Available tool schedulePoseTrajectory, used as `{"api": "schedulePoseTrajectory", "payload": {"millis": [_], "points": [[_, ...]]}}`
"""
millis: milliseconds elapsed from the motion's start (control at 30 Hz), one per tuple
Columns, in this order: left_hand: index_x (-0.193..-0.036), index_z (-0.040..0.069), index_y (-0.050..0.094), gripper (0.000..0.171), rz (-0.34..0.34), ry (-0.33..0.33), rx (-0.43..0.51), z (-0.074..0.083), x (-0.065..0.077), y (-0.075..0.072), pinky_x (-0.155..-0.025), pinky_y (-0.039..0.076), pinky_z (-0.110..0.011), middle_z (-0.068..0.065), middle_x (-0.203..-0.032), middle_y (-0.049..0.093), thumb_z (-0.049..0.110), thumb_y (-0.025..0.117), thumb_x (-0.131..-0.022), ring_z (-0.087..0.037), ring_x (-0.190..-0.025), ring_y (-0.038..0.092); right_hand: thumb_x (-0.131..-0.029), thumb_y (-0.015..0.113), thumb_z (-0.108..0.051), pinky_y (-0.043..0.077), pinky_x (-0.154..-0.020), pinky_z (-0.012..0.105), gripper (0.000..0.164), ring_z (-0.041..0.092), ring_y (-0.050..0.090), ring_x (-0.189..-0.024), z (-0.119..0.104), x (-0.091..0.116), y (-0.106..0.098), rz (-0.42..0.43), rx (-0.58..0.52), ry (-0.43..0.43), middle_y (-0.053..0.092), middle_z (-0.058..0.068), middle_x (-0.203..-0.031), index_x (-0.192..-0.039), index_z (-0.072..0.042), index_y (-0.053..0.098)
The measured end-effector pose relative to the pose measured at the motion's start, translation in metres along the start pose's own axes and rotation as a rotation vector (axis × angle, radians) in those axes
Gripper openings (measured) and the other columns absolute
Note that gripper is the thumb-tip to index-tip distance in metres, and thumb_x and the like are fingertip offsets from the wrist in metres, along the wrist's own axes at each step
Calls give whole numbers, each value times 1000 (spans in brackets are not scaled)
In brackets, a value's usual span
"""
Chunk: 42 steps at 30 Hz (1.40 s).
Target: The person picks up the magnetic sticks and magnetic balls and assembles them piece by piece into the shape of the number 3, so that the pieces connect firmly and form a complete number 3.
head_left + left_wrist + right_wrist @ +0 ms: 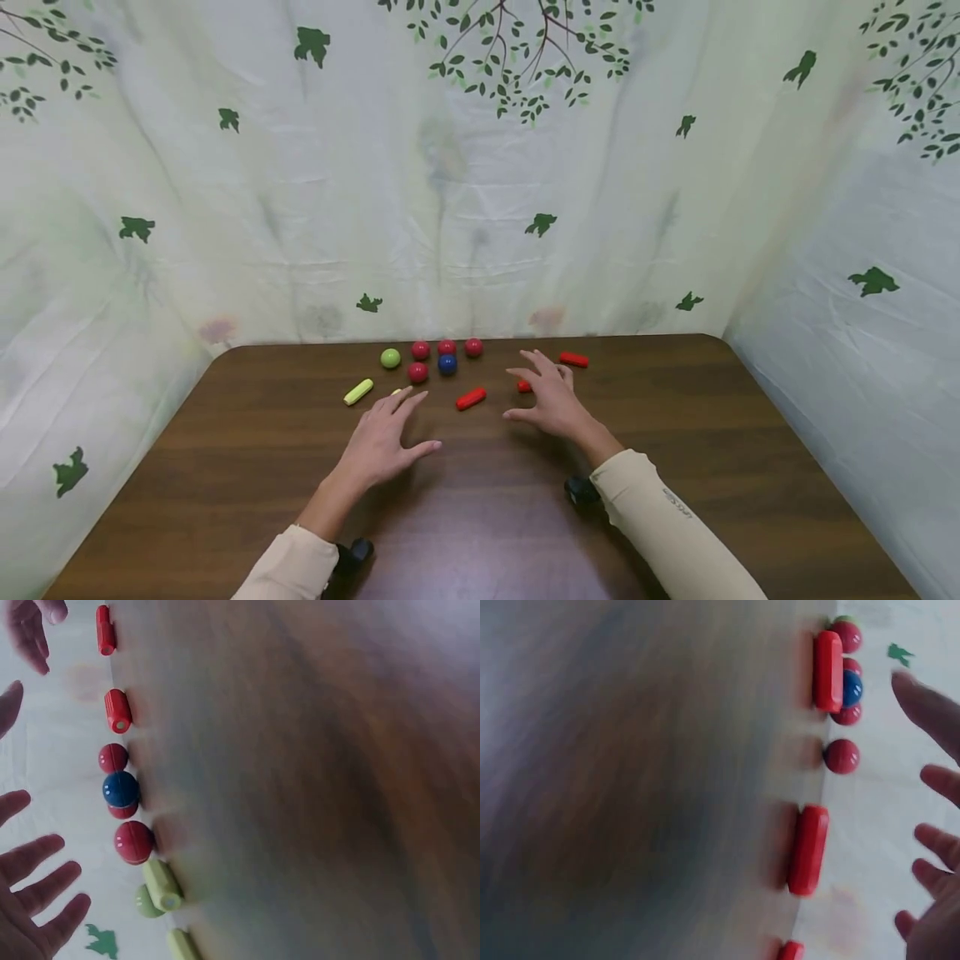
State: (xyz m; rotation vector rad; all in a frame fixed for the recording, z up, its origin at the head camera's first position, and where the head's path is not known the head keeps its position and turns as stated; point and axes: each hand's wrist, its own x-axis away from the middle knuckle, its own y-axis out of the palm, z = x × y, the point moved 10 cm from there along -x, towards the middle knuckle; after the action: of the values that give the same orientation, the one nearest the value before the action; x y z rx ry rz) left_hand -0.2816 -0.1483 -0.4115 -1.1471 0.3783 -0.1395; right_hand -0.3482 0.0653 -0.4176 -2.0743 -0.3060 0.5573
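My left hand (378, 442) hovers above the table with its fingers spread, holding nothing. Beside it lies a yellow-green faceted stick (358, 392); a second such stick (162, 885) is mostly hidden behind its fingers in the head view. To the right, my right hand (551, 400) also holds nothing, fingers apart and slightly bent. It partly covers a red stick (524, 386). Another red stick (471, 399) lies between the hands, and a third red stick (573, 359) lies beyond the right hand.
Near the table's back edge sit several red balls (417, 372), a blue ball (447, 364) and a green ball (390, 358). The brown wooden table (480, 517) is bordered by a white leaf-print cloth (480, 208) at the back and sides.
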Motion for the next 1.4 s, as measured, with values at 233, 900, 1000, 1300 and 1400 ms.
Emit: {"api": "schedulePoseTrajectory", "payload": {"millis": [233,900,1000,1300,1400], "points": [[-139,5,48,71,-47,-45,212,-8,-13,14,-105,32,-55,-15,-138,51,39,74,-83,-37,-129,43,-77,82,-30,25,-95,52,57,26,45,-127,-19,-25,22,-40,13,-76,52,8,-137,-125,-8,63],[-123,3,60,50,-5,-169,455,-28,-26,27,-92,46,-48,-17,-117,64,27,76,-83,-36,-107,60,-83,74,-7,44,-94,39,24,24,59,-101,-36,-53,75,-229,-50,-150,66,8,-103,-107,-3,69],[-123,2,60,49,-8,-172,464,-28,-27,28,-91,47,-48,-17,-116,64,25,77,-83,-35,-106,61,-83,73,-3,46,-91,38,21,24,60,-96,-37,-53,75,-235,-61,-143,65,8,-98,-104,-2,70],[-120,3,62,45,-40,-178,459,-22,-32,38,-90,47,-46,-15,-114,65,21,77,-82,-31,-103,62,-84,72,-4,48,-81,32,20,16,58,-84,-29,-50,78,-286,-96,-43,65,1,-88,-105,-5,71],[-119,3,62,44,-50,-173,432,-20,-33,40,-90,47,-46,-14,-112,66,20,77,-82,-30,-103,63,-84,73,-6,48,-80,31,20,16,58,-84,-28,-47,77,-287,-116,-40,66,1,-89,-104,-6,71]]}}
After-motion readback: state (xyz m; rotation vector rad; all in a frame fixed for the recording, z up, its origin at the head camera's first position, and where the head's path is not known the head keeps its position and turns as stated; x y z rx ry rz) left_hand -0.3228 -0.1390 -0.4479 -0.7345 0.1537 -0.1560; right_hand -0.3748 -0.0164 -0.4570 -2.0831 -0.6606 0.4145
